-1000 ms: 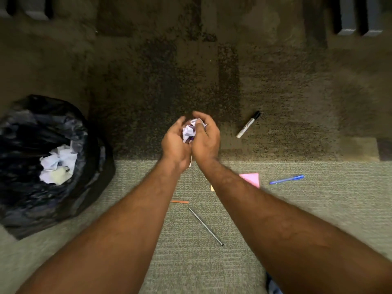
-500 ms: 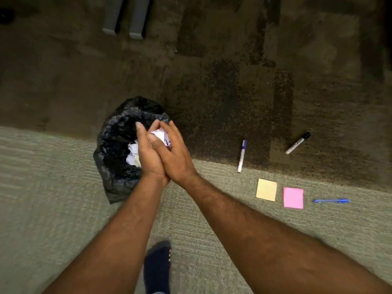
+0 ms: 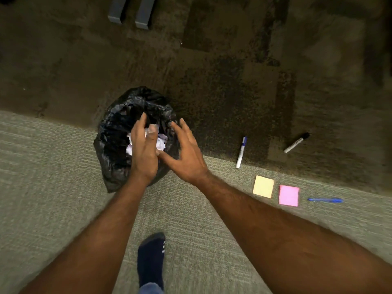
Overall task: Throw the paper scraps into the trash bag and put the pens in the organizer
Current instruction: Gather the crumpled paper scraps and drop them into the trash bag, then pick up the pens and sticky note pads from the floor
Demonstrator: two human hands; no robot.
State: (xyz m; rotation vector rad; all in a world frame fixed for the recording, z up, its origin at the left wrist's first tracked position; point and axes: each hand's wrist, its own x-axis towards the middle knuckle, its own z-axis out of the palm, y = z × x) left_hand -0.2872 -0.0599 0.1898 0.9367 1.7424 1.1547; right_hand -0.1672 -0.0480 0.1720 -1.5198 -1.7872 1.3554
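Observation:
A black trash bag (image 3: 114, 149) stands open on the carpet, with white crumpled paper scraps (image 3: 160, 143) inside. My left hand (image 3: 144, 151) hovers over the bag's mouth, fingers apart and empty. My right hand (image 3: 186, 155) is just to the right of it, fingers spread, holding nothing. To the right on the floor lie a white marker with a blue cap (image 3: 241, 152), a black-capped marker (image 3: 296, 142) and a blue pen (image 3: 325, 200). No organizer is in view.
A yellow sticky-note pad (image 3: 263, 186) and a pink one (image 3: 289, 195) lie side by side on the light carpet. My foot in a dark sock (image 3: 151, 259) is below the bag. Two grey furniture legs (image 3: 131, 11) stand at the top.
Both hands carried a crumpled paper ball left to the bag, then parted; the ball has left them and lies in the bag. My view turned left toward the bag.

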